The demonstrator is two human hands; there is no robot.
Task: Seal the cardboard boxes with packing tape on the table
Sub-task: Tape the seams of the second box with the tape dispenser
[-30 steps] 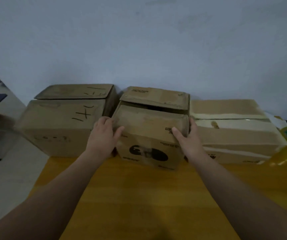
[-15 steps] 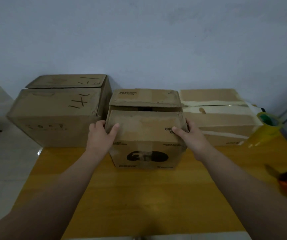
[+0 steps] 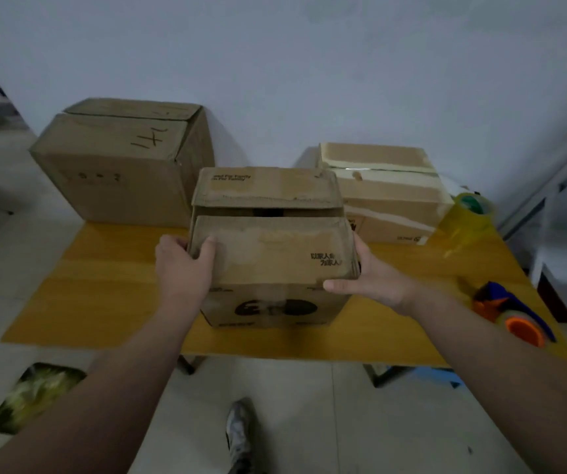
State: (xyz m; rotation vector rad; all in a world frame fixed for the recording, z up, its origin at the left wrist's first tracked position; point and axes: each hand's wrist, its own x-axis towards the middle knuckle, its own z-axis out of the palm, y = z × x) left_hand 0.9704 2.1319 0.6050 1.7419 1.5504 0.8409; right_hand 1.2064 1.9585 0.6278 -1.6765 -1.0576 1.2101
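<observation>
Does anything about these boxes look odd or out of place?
Yes. The middle box, gripped at its sides by the left hand and right hand, is not closed flat: its two top flaps leave a dark gap between them, with no tape across.

The middle box (image 3: 268, 254) carries the printed words "For Family" at twelve o'clock on its far flap. Chinese characters beginning "以家人" and "为家人" sit at three o'clock on its near flap. Marker strokes on the box at ten o'clock (image 3: 121, 159) are illegible.
</observation>
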